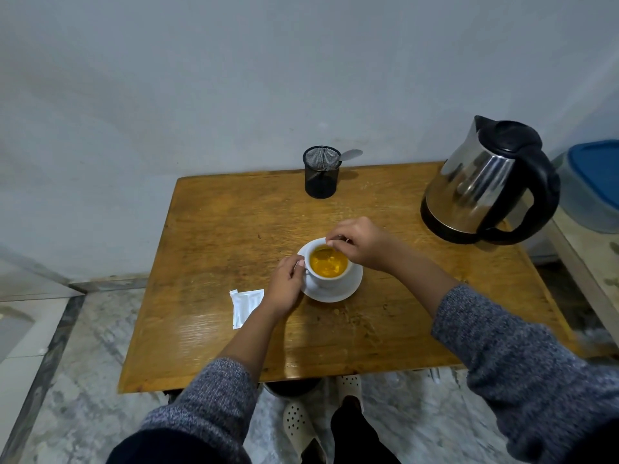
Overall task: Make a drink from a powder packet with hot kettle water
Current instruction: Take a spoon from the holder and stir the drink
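A white cup (330, 277) holding orange liquid stands on a white saucer (348, 289) in the middle of the wooden table (214, 229). My left hand (284, 286) grips the cup's handle on its left side. My right hand (360, 242) hovers over the cup's far rim with fingers pinched on a thin spoon (330, 251) dipping into the drink. A white powder packet (246, 304) lies flat to the left of my left wrist. The steel kettle (485, 182) with a black handle stands at the table's back right corner.
A black mesh holder (321, 172) with a spoon (348, 155) in it stands at the table's back edge by the wall. A blue-lidded container (593, 185) sits on a ledge to the right. My feet in pale slippers show below the table's front edge.
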{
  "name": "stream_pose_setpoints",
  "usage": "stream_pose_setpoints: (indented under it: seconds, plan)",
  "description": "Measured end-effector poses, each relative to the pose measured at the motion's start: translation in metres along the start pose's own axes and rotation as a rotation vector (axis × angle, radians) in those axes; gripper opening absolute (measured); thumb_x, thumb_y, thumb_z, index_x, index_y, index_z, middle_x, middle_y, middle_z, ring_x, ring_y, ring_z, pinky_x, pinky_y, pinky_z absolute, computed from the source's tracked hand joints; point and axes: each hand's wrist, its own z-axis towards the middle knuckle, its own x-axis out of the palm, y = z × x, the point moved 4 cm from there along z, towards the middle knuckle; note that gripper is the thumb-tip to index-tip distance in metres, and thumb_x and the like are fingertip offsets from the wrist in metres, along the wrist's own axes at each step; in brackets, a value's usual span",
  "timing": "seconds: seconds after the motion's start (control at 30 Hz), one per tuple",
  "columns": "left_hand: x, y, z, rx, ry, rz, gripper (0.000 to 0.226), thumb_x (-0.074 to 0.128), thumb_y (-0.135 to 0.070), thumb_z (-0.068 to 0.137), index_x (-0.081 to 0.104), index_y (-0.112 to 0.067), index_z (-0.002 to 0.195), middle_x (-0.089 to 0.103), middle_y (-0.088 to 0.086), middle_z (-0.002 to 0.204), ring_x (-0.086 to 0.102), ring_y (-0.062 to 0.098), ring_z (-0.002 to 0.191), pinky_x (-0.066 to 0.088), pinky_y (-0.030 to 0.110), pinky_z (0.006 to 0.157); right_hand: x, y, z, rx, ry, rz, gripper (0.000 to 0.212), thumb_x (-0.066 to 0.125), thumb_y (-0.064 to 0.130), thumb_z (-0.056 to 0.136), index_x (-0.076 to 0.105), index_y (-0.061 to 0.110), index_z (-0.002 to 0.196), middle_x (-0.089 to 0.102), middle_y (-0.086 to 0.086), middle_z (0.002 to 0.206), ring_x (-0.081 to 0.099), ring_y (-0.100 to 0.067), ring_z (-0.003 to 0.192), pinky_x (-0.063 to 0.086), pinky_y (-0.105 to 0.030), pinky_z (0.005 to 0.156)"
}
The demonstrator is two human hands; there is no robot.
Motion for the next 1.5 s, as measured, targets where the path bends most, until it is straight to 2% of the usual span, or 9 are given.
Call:
stream_pose_setpoints:
  seconds: [0.33, 0.53, 0.67, 0.77, 0.87, 1.0, 1.13, 1.33, 1.5]
  plan:
    - [-0.001, 0.001, 0.001, -0.004, 0.034, 0.004, 0.026, 0.037, -0.022, 0.097, 0.059, -0.013, 0.108, 0.051, 0.006, 0.108, 0.047, 0.019, 0.102, 0.034, 0.029, 0.088, -0.011, -0.002, 0.0, 0.063, 0.164, -0.053, 0.022, 0.052, 0.021, 0.093, 0.069, 0.008, 0.098, 0.07, -0.008, 0.097, 0.062, -0.021, 0.086, 0.053, -0.043, 0.079]
    - [-0.001, 0.0, 0.0, -0.002, 0.042, -0.008, 0.025, 0.037, -0.022, 0.097, 0.059, -0.014, 0.108, 0.051, 0.006, 0.108, 0.047, 0.018, 0.101, 0.033, 0.028, 0.087, -0.004, 0.004, 0.001, 0.115, 0.075, 0.15, 0.017, 0.057, 0.014, 0.091, 0.07, 0.004, 0.095, 0.072, -0.008, 0.077, 0.061, -0.004, 0.064, 0.047, -0.015, 0.06]
    - [-0.002, -0.001, 0.0, 0.004, 0.047, -0.008, 0.025, 0.037, -0.021, 0.098, 0.059, -0.014, 0.106, 0.051, 0.008, 0.107, 0.046, 0.016, 0.097, 0.032, 0.029, 0.085, 0.002, 0.005, 0.002, 0.125, -0.016, 0.174, 0.017, 0.058, 0.014, 0.091, 0.07, 0.003, 0.096, 0.071, -0.009, 0.077, 0.064, -0.016, 0.07, 0.052, -0.029, 0.067]
    - [-0.002, -0.001, 0.001, 0.007, 0.058, -0.006, 0.023, 0.037, -0.021, 0.098, 0.059, -0.018, 0.103, 0.051, 0.009, 0.109, 0.046, 0.016, 0.098, 0.032, 0.029, 0.085, 0.002, 0.003, 0.005, 0.111, -0.067, 0.114, 0.02, 0.056, 0.015, 0.092, 0.069, 0.002, 0.097, 0.068, -0.008, 0.082, 0.057, -0.013, 0.072, 0.049, -0.03, 0.068]
    - [-0.003, -0.002, 0.0, 0.01, 0.059, -0.003, 0.022, 0.037, -0.021, 0.098, 0.058, -0.019, 0.104, 0.051, 0.005, 0.106, 0.046, 0.015, 0.098, 0.032, 0.028, 0.085, 0.0, 0.001, 0.008, 0.093, -0.056, 0.024, 0.023, 0.053, 0.017, 0.093, 0.068, 0.002, 0.102, 0.069, -0.011, 0.095, 0.053, -0.012, 0.082, 0.049, -0.032, 0.074]
    - [-0.003, -0.001, 0.0, -0.002, 0.063, 0.009, 0.025, 0.037, -0.023, 0.098, 0.058, -0.016, 0.109, 0.05, 0.004, 0.107, 0.046, 0.016, 0.099, 0.033, 0.029, 0.087, -0.002, 0.002, 0.005, 0.075, 0.017, -0.07, 0.023, 0.049, 0.019, 0.094, 0.067, 0.005, 0.099, 0.066, -0.01, 0.098, 0.057, -0.021, 0.088, 0.05, -0.039, 0.075]
    - [-0.002, 0.001, 0.002, 0.006, 0.065, 0.015, 0.025, 0.037, -0.022, 0.097, 0.059, -0.014, 0.108, 0.052, 0.008, 0.109, 0.046, 0.017, 0.099, 0.033, 0.029, 0.086, -0.002, 0.006, 0.004, 0.063, 0.04, -0.072, 0.02, 0.05, 0.018, 0.092, 0.066, 0.005, 0.09, 0.065, -0.007, 0.089, 0.056, -0.019, 0.08, 0.049, -0.038, 0.07]
    - [-0.003, 0.0, 0.001, 0.01, 0.068, 0.006, 0.023, 0.038, -0.023, 0.097, 0.06, -0.018, 0.101, 0.056, 0.012, 0.11, 0.047, 0.015, 0.095, 0.033, 0.028, 0.082, 0.007, 0.01, 0.004, 0.032, -0.011, 0.032, 0.02, 0.054, 0.014, 0.09, 0.067, 0.0, 0.087, 0.067, -0.013, 0.082, 0.053, -0.016, 0.07, 0.039, -0.024, 0.059]
    - [-0.002, 0.001, 0.002, 0.016, 0.047, 0.002, 0.02, 0.039, -0.022, 0.097, 0.059, -0.02, 0.1, 0.056, 0.013, 0.11, 0.049, 0.018, 0.097, 0.035, 0.03, 0.083, 0.009, 0.009, 0.002, 0.026, -0.08, 0.008, 0.022, 0.051, 0.014, 0.093, 0.067, 0.0, 0.094, 0.067, -0.012, 0.088, 0.053, -0.014, 0.076, 0.039, -0.026, 0.064]
